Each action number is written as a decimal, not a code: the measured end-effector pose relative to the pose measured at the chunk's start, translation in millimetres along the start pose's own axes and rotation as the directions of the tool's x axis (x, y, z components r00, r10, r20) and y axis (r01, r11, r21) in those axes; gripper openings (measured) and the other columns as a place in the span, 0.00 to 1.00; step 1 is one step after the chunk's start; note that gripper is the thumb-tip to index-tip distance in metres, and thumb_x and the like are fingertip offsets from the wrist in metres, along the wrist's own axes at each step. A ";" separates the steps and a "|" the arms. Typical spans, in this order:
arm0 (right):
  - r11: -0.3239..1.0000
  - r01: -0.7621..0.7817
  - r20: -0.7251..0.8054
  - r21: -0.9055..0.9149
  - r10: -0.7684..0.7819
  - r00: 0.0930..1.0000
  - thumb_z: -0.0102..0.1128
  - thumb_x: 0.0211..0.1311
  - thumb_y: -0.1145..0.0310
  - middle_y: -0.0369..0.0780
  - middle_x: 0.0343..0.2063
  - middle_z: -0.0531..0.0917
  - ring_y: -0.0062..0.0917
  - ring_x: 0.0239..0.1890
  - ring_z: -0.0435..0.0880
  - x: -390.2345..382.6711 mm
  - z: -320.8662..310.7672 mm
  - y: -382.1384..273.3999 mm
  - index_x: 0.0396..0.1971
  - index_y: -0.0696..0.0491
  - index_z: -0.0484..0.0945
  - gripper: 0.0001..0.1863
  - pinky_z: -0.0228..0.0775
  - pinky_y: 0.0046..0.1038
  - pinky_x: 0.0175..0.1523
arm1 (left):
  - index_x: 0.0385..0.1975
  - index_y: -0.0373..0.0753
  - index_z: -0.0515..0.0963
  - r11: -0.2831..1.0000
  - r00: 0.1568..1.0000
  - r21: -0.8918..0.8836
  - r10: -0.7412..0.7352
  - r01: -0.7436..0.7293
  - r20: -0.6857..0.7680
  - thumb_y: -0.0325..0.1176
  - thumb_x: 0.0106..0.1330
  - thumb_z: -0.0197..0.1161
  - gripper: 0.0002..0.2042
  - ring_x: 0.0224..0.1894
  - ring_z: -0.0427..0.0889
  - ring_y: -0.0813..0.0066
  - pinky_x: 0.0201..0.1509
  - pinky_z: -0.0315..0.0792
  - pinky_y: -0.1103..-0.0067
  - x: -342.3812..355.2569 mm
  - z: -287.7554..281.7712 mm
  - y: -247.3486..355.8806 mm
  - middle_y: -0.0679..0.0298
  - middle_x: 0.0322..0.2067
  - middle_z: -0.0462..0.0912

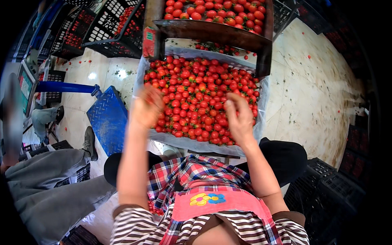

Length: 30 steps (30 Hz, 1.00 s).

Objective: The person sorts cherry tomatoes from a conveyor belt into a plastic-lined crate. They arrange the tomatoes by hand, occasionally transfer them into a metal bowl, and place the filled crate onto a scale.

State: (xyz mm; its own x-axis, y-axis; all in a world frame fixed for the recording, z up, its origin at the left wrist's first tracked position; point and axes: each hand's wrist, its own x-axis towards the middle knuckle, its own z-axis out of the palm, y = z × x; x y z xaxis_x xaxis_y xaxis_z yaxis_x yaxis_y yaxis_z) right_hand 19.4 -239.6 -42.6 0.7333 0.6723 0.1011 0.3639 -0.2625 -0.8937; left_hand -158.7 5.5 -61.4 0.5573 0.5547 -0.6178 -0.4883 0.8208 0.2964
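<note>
A lined crate heaped with small red cherry tomatoes (196,102) sits in front of me, a pale plastic liner (262,110) around its rim. My left hand (149,106) is over the pile's left side, its fingers bent and smeared by motion; whether tomatoes are in it is unclear. My right hand (240,116) is at the pile's right side, fingers loosely bent and apart, with nothing visible in its grip. Behind the pile stands a dark wooden frame (212,32), with more tomatoes (212,12) on its upper level.
A blue metal scale platform (107,120) with post and screen (25,87) stands at left. Black crates (112,32) holding tomatoes line the back left; stacked crates (318,188) are at lower right. Another person's legs (53,183) reach in from the left. Stray tomatoes lie on the floor (306,102).
</note>
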 end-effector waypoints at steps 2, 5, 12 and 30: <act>0.987 -0.009 -0.129 -0.159 -0.011 0.992 0.56 0.64 0.71 0.48 0.39 0.80 0.38 0.39 0.80 16.5 -17.4 17.3 0.44 0.59 0.77 0.11 0.72 0.34 0.45 | 0.43 0.32 0.70 0.940 0.927 0.005 0.337 -0.342 0.167 0.45 0.71 0.48 0.18 0.55 0.70 0.56 0.59 0.68 0.64 10.8 35.9 73.6 0.50 0.38 0.76; 0.953 0.011 -0.177 -0.303 -0.067 0.982 0.58 0.60 0.73 0.48 0.39 0.80 0.41 0.44 0.78 36.3 -21.8 50.1 0.42 0.58 0.77 0.11 0.70 0.36 0.51 | 0.58 0.34 0.63 0.793 0.790 0.241 0.598 -0.559 -0.136 0.43 0.73 0.46 0.22 0.58 0.72 0.54 0.64 0.68 0.58 18.8 54.9 77.8 0.46 0.52 0.72; 0.901 0.106 0.013 -0.421 -0.111 0.994 0.56 0.63 0.54 0.48 0.52 0.76 0.42 0.55 0.73 96.0 36.4 85.1 0.56 0.53 0.72 0.26 0.62 0.42 0.61 | 0.56 0.44 0.73 -0.626 0.647 0.704 0.391 -0.335 0.655 0.45 0.59 0.62 0.24 0.56 0.72 0.53 0.58 0.65 0.57 91.8 29.4 -104.0 0.55 0.52 0.76; 0.664 0.369 0.183 -0.651 -0.334 0.925 0.65 0.54 0.60 0.45 0.54 0.71 0.39 0.58 0.67 -32.8 6.8 64.2 0.49 0.49 0.76 0.22 0.50 0.46 0.66 | 0.46 0.37 0.78 -0.639 0.408 0.471 0.257 -0.609 0.876 0.29 0.60 0.61 0.14 0.55 0.75 0.56 0.59 0.67 0.63 -49.0 -28.3 -106.5 0.54 0.49 0.78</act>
State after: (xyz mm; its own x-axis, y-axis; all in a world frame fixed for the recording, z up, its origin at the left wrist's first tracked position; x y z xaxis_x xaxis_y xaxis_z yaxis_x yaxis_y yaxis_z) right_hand 14.8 -273.8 -106.2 0.4514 0.8361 0.3118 0.8856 -0.3768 -0.2717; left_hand -153.0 -112.9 -83.4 0.6901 0.5571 0.4621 0.2890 -0.7974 0.5298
